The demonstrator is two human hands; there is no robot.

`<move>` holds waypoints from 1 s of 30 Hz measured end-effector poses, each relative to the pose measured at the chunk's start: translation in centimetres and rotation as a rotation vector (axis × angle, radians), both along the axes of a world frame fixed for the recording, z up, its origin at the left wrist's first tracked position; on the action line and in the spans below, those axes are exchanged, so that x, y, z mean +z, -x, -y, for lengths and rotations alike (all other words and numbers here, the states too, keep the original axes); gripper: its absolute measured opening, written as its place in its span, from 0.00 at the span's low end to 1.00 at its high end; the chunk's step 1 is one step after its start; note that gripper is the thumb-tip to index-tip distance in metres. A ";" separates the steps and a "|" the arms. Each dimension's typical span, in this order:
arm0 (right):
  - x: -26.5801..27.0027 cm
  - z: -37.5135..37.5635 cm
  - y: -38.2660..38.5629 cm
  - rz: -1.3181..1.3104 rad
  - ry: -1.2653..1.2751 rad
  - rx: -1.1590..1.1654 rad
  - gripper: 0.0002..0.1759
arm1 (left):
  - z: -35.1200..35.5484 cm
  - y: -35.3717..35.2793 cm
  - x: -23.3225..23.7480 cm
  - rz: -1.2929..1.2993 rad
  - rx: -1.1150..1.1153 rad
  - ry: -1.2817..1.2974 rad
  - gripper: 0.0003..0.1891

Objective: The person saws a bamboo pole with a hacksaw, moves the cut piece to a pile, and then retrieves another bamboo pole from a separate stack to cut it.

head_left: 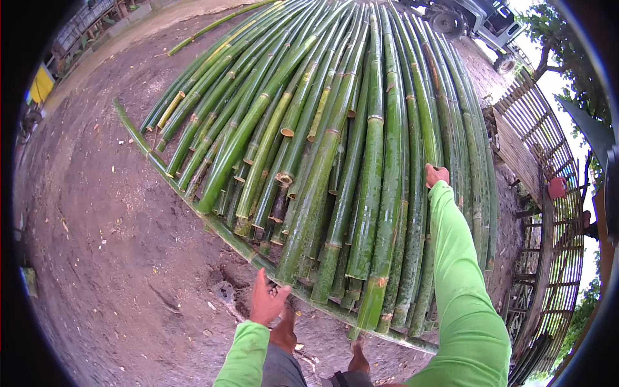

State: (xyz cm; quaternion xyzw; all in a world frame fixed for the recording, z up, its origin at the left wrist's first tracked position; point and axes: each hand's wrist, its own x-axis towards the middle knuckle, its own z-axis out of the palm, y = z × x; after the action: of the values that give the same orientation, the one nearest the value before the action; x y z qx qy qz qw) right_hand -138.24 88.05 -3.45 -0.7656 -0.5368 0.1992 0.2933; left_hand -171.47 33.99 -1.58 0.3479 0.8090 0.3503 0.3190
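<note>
A large pile of green bamboo poles [371, 180] lies on the ground before me, spreading toward my feet. My right hand [436, 175], arm stretched forward, is closed at the near end of one bamboo pole [425, 122] on the right side of the pile. Its fingertips are partly hidden. My left hand [267, 300] hangs low near the pile's front edge, fingers apart and holding nothing. Just beyond it runs a bamboo pole laid crosswise [225, 235] under the near ends of the others. Both arms wear bright green sleeves.
Bare, damp earth [122, 258] surrounds the pile, and my feet stand close to its front edge. On the right is a slatted bamboo fence [554, 258] with a red object [557, 188] on it. A vehicle [477, 26] is parked at the back right.
</note>
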 end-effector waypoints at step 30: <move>12.6 46.0 -7.9 -1.000 1.050 0.778 0.34 | 29.5 -20.5 25.3 0.613 -0.142 0.671 0.32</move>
State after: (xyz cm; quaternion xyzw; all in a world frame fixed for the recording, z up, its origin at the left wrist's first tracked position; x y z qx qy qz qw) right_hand -130.32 42.10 9.17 -0.3831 -0.4065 0.8293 0.0116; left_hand -150.98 4.45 23.76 0.1605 0.7201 0.1331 0.6618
